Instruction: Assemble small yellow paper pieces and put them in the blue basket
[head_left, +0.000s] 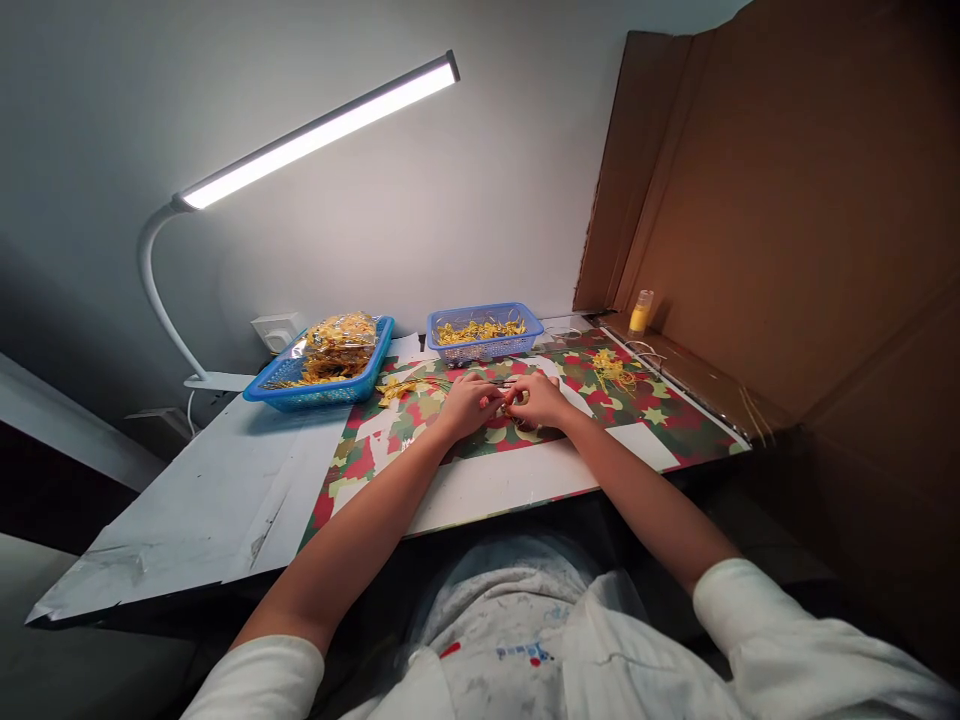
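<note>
My left hand [469,403] and my right hand [538,400] meet over a patterned red, green and cream mat [660,410] on the white table [225,500]. Between the fingertips sits a small yellow piece [510,408], mostly hidden by the fingers. A thin dark stick or wire [501,383] pokes out just above the hands; which hand holds it I cannot tell. Loose yellow pieces [397,388] lie to the left of the hands and a tangle of yellow strands [611,368] lies to the right.
Two blue baskets stand at the back: a large one [300,392] with bagged yellow pieces and a smaller one [484,335] with loose ones. A white desk lamp [315,130] arches overhead. A brown cardboard wall [787,220] closes the right side, with a small yellow bottle [640,312] at its base.
</note>
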